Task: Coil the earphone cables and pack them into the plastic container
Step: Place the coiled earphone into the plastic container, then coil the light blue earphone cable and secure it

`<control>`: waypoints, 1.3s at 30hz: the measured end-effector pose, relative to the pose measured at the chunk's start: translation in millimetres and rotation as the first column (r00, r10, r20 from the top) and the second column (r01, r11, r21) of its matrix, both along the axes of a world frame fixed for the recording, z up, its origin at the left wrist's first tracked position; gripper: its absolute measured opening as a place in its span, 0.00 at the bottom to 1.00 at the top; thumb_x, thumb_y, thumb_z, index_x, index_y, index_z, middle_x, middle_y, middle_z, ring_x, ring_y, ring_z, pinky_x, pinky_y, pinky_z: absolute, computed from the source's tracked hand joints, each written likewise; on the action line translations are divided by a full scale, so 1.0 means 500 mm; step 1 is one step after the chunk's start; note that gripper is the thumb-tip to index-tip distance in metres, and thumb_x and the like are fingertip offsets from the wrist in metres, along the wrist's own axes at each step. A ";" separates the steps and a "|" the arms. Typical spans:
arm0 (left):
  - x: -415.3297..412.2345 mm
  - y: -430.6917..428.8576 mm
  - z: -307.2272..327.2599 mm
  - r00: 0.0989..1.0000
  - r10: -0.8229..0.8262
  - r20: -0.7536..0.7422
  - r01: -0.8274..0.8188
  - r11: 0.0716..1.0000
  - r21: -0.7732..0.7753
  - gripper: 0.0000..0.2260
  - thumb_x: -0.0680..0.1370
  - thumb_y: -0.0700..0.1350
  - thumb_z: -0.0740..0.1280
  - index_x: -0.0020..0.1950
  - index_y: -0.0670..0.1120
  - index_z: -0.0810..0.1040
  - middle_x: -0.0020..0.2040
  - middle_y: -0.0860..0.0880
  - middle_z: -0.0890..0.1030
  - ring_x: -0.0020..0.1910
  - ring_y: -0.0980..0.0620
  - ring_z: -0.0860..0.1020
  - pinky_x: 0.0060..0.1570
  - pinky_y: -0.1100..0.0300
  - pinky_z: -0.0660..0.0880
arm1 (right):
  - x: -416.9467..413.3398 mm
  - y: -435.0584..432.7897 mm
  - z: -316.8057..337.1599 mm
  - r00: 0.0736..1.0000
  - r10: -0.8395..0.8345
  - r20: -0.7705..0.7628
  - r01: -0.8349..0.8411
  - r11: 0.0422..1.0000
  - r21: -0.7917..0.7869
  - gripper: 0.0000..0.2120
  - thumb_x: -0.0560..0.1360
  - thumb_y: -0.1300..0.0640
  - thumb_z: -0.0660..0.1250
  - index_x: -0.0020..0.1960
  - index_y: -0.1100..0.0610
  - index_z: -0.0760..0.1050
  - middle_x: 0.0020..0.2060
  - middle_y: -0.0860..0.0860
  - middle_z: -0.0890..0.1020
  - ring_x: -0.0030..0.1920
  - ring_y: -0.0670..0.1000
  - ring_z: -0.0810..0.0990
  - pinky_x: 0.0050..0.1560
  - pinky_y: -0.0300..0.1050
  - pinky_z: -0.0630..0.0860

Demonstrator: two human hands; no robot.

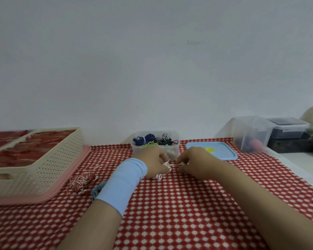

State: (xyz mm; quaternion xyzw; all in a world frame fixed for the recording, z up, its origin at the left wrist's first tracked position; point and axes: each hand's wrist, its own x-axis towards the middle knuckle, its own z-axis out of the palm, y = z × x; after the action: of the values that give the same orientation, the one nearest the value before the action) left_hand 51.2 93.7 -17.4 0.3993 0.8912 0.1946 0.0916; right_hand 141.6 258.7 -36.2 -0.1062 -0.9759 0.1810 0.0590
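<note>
**Operator:** Which way did the cable lie?

**Observer:** The white earphone cable (167, 165) ran left to right between your hands. A short strand was pulled nearly level across the gap, so its long axis lay along the table's front edge. The bundled part sat at your left hand (154, 162), with a small loop showing below your fingers.

**Operator:** And my grip?

**Observer:** Your left fingers were curled around the bundle. Your right hand (193, 163) pinched the strand's other end between thumb and fingertips. Both hands were low over the cloth, just in front of the plastic container (155, 148).

**Operator:** What was around me?

**Observer:** You worked on a red-and-white patterned tablecloth (188, 204) against a plain pale wall (152, 60). The clear container held dark blue, black and green cables. Its blue lid (222, 152) lay flat just to the right. A cream basket (43, 159) on a pink tray (70, 179) stood at your left. A red-and-white cable (79, 180) and a blue-grey cable (97, 190) lay loose beside it. Clear tubs (251, 134) stood off to the right.

**Operator:** How did the cable look?

**Observer:** It was thin and white, gathered in small loops. The earbuds were too small to make out.
</note>
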 end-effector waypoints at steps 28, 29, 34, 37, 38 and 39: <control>-0.129 -0.110 0.103 0.986 0.085 -0.147 -0.054 0.978 0.201 0.10 0.80 0.41 0.64 0.55 0.53 0.82 0.57 0.54 0.81 0.56 0.55 0.78 0.54 0.66 0.69 | -0.138 -0.045 0.153 0.983 -0.021 -0.182 0.041 0.994 0.106 0.07 0.77 0.54 0.68 0.49 0.51 0.85 0.46 0.45 0.86 0.47 0.48 0.83 0.49 0.48 0.82; -0.124 -0.133 0.108 0.983 0.099 -0.154 -0.077 0.987 0.144 0.11 0.80 0.40 0.63 0.52 0.54 0.83 0.56 0.54 0.81 0.56 0.54 0.78 0.55 0.63 0.69 | -0.135 -0.076 0.157 0.982 0.026 -0.187 -0.009 0.996 0.090 0.07 0.78 0.55 0.68 0.48 0.51 0.85 0.46 0.45 0.86 0.46 0.48 0.82 0.49 0.48 0.82; -0.113 -0.241 0.089 0.969 0.158 -0.188 -0.188 0.969 -0.158 0.15 0.80 0.38 0.61 0.56 0.55 0.82 0.60 0.54 0.81 0.57 0.51 0.79 0.62 0.56 0.73 | -0.125 -0.232 0.121 0.950 0.311 0.022 -0.311 0.950 0.011 0.06 0.74 0.51 0.72 0.49 0.43 0.85 0.48 0.40 0.86 0.49 0.43 0.82 0.56 0.47 0.80; -0.105 -0.297 0.068 0.964 0.158 -0.215 -0.223 0.920 -0.322 0.19 0.79 0.36 0.60 0.63 0.53 0.80 0.65 0.50 0.79 0.59 0.48 0.78 0.60 0.56 0.74 | -0.132 -0.310 0.079 0.893 0.418 0.167 -0.433 0.899 0.064 0.12 0.77 0.50 0.71 0.59 0.47 0.84 0.57 0.45 0.85 0.56 0.49 0.82 0.61 0.47 0.78; -0.100 -0.305 0.061 0.963 0.159 -0.218 -0.230 0.905 -0.358 0.19 0.80 0.36 0.60 0.66 0.53 0.78 0.66 0.50 0.77 0.60 0.47 0.78 0.59 0.58 0.73 | -0.137 -0.325 0.066 0.884 0.429 0.187 -0.450 0.889 0.082 0.14 0.78 0.49 0.71 0.62 0.48 0.83 0.59 0.47 0.85 0.58 0.51 0.82 0.62 0.48 0.77; -0.096 -0.317 0.054 0.961 0.165 -0.223 -0.240 0.896 -0.373 0.19 0.80 0.37 0.61 0.68 0.52 0.76 0.68 0.49 0.76 0.62 0.47 0.77 0.59 0.58 0.72 | -0.138 -0.341 0.057 0.880 0.434 0.194 -0.455 0.887 0.078 0.16 0.78 0.49 0.70 0.65 0.49 0.81 0.61 0.48 0.84 0.60 0.52 0.81 0.63 0.49 0.77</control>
State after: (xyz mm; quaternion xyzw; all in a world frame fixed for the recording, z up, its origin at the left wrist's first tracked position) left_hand 3.2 -64.9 9.8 0.2933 0.9535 -0.0193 0.0664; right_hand 72.5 88.2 -7.7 0.1094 -0.9847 0.1203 -0.0618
